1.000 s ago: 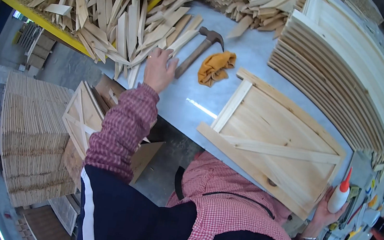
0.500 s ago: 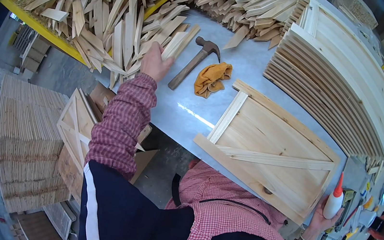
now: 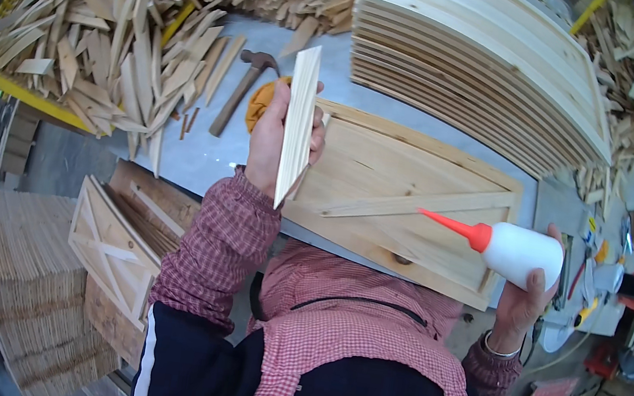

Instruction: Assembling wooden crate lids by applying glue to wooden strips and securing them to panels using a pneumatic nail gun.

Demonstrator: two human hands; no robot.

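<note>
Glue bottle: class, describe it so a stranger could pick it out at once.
Start at the wooden panel on the grey bench. At its right corner the right hand holds the glue bottle. It alone is white plastic, with a red nozzle.

The desk (image 3: pixel 202 155) has a pale grey top. A flat wooden panel (image 3: pixel 405 198) with a slanted bar lies on its near right part. On the far left is a big heap of thin wood strips (image 3: pixel 112 51). Beside the heap lie a hammer (image 3: pixel 239 92) and an orange cloth (image 3: pixel 259 102). A tall stack of wooden panels (image 3: pixel 478 67) sits on the far right.
</note>
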